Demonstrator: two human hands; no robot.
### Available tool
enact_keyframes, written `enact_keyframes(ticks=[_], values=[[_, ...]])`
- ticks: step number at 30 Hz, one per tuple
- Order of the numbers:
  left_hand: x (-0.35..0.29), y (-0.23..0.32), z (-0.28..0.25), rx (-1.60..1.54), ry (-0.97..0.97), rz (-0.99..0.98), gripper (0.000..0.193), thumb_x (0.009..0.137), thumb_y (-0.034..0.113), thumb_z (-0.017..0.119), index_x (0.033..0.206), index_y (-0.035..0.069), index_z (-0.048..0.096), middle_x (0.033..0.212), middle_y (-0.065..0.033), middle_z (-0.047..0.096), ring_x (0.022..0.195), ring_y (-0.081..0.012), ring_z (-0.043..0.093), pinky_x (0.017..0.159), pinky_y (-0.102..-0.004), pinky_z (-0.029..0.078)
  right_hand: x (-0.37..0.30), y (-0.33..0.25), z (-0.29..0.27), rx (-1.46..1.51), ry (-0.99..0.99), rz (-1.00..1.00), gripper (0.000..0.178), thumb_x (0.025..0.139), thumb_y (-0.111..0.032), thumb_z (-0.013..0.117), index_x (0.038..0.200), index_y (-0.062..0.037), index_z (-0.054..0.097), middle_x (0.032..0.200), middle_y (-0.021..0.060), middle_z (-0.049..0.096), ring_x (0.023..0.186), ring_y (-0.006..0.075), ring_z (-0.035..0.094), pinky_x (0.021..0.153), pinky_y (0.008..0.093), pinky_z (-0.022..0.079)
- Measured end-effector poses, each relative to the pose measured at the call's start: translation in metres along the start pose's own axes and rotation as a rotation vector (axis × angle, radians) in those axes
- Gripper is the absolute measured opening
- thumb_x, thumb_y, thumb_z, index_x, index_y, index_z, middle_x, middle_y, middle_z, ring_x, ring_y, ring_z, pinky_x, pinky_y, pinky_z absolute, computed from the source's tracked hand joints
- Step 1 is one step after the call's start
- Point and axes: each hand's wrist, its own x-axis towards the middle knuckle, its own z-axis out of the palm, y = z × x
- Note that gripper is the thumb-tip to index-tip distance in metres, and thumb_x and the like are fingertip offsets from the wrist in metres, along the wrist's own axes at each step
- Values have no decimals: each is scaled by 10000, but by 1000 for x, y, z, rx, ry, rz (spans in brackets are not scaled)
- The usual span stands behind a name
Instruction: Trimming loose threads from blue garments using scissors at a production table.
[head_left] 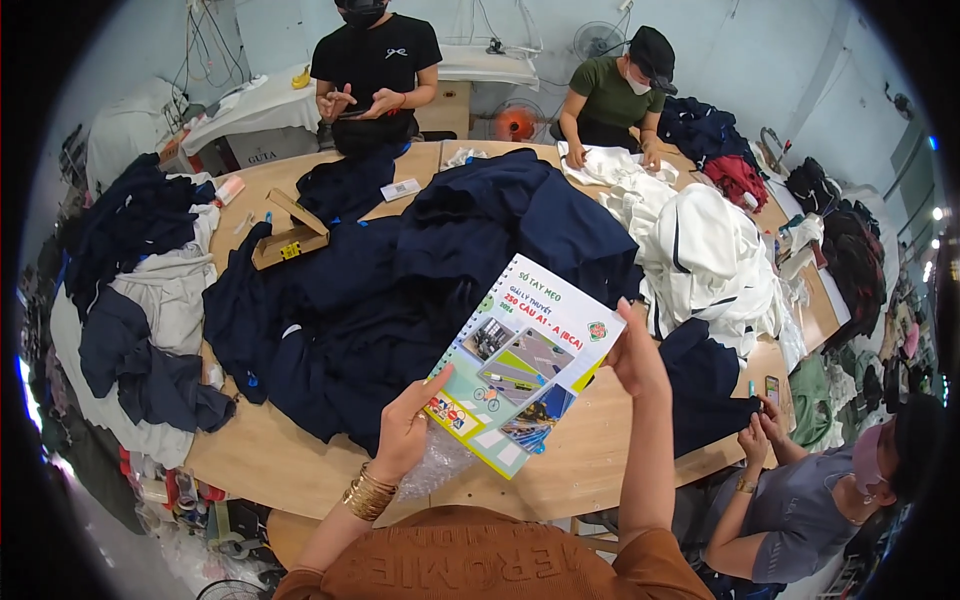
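Between my two hands I hold a spiral-bound booklet point(525, 355), tilted, its cover white and green with photos of roads and vehicles. My left hand point(402, 430) grips the lower left, spiral edge; a gold bracelet circles that wrist. The upper right edge is pinched by my right hand point(637, 352), part of its fingers hidden behind the booklet. Crumpled clear plastic wrap point(437, 462) lies under the booklet beside my left hand. Just beyond the booklet spreads a large pile of navy garments point(340, 320).
White garments point(710, 250) are heaped on the right of the wooden table point(590, 440). An open cardboard box point(290, 235) sits on the navy cloth. Grey clothes point(150, 300) hang over the left side. Two people point(375, 70) work across the table, another person point(790, 500) at the right.
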Motion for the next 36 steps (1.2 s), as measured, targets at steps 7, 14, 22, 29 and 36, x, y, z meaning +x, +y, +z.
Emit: enact_keyframes(ticks=[7, 14, 22, 29, 36], values=[[4, 10, -15, 18, -132, 42, 640, 684, -162, 342, 1231, 93, 554, 872, -131, 562, 748, -172, 555, 737, -197, 420, 4, -25, -12, -379, -192, -12, 454, 867, -287, 574, 1210, 9, 534, 893, 65, 654, 800, 92, 604, 631, 219, 480], [2, 7, -23, -331, -219, -165, 549, 801, -88, 451, 1334, 41, 410, 1047, -109, 611, 929, -118, 564, 795, -208, 431, 11, -32, -3, -426, -293, -41, 301, 863, -126, 581, 1135, 1, 589, 913, 29, 658, 749, 59, 605, 635, 193, 464], [-12, -13, -12, -381, -541, -606, 513, 883, 119, 566, 1348, 27, 371, 1067, -92, 635, 995, -82, 542, 863, -219, 403, 27, -1, -45, 22, 68, -141, 293, 878, -87, 553, 1161, -13, 565, 998, 43, 647, 822, 95, 632, 695, 224, 506], [-37, -82, -2, -215, -234, -484, 285, 903, 76, 507, 1180, 21, 550, 863, -71, 677, 766, -59, 568, 713, -194, 417, 35, 4, -70, 6, 263, -205, 275, 878, -180, 577, 1141, -103, 604, 893, -26, 648, 687, 43, 589, 582, 208, 457], [-69, -162, -26, -119, -50, -544, 197, 893, 59, 509, 1058, 12, 607, 787, -68, 669, 696, -77, 580, 652, -191, 421, 20, -19, -76, -187, 155, -199, 279, 866, -192, 587, 1121, -86, 623, 895, -16, 650, 732, 47, 570, 659, 216, 433]])
